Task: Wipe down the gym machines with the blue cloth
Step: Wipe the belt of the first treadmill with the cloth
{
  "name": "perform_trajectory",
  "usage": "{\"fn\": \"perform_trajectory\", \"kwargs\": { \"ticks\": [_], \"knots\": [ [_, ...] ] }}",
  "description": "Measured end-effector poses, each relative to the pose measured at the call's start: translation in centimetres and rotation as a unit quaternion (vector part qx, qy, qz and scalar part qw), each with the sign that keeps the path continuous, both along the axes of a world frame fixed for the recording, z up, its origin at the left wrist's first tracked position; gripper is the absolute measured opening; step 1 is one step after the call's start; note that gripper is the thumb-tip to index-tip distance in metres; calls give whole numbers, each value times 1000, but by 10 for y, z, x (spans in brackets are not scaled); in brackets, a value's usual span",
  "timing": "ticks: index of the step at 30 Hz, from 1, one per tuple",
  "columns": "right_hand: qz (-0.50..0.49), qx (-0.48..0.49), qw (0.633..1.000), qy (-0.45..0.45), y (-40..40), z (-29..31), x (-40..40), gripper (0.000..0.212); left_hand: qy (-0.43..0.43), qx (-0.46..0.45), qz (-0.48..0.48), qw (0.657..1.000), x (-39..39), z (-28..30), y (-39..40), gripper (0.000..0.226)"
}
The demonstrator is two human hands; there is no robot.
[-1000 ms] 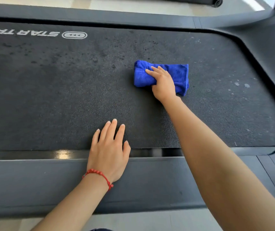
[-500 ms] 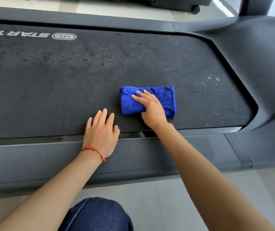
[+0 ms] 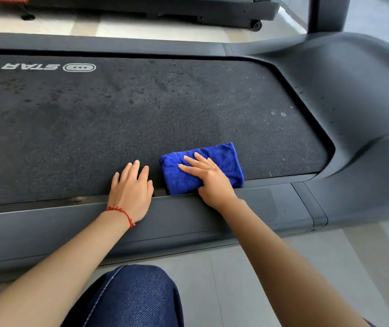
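Observation:
A folded blue cloth [image 3: 224, 159] lies on the dark treadmill belt [image 3: 141, 119], at the belt's near edge. My right hand [image 3: 209, 177] presses flat on top of the cloth, fingers spread and pointing up-left, heel of the palm over the near side rail [image 3: 188, 220]. My left hand [image 3: 131, 190] rests flat beside the cloth on its left, fingers on the belt and palm on the rail, holding nothing. A red bead bracelet circles the left wrist.
The treadmill's grey motor cover [image 3: 358, 109] rises at the right, with an upright post [image 3: 325, 13] behind it. Another machine's base [image 3: 165, 8] stands on the tiled floor beyond. My knee in blue jeans [image 3: 132, 298] is below the rail.
My right hand has dragged the blue cloth from the middle of the belt toward me to its near edge. The left hand stayed in place. The view has pulled back and tilted.

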State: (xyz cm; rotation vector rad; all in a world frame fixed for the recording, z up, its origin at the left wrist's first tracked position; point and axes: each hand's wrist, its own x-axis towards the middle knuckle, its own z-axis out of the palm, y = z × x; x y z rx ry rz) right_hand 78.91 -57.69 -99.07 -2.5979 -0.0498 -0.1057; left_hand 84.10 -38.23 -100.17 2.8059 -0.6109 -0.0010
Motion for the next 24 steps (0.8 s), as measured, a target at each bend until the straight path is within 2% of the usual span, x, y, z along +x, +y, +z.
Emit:
{"fn": "perform_trajectory", "kwargs": {
  "ticks": [16, 20, 24],
  "knots": [
    [-82, 4, 997, 11, -72, 0, -29, 77, 21, 12, -56, 998, -11, 8, -71, 49],
    [-75, -1, 997, 3, -77, -3, -24, 77, 8, -2, -48, 999, -12, 0, -75, 45],
    [-87, -7, 996, -19, -80, -7, -11, 75, -16, -4, -62, 998, -10, -6, -75, 54]
  ]
}}
